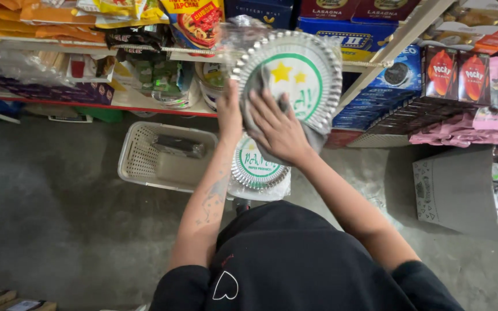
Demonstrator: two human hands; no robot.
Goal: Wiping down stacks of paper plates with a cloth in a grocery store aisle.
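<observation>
My left hand (pixel 229 112) grips the left edge of a wrapped pack of round paper plates (pixel 304 72) with a silver rim, green ring and yellow stars, held upright in front of the shelves. My right hand (pixel 276 128) presses a grey cloth (pixel 312 137) flat against the pack's face. A second pack of the same plates (pixel 255 170) lies on the floor just below both hands.
A white plastic basket (pixel 139 155) with a dark packet inside sits on the concrete floor at left. Shelves (pixel 162 106) behind hold snack bags, blue boxes (pixel 370 98) and red boxes (pixel 456 72). A grey cardboard sheet (pixel 456 190) lies at right.
</observation>
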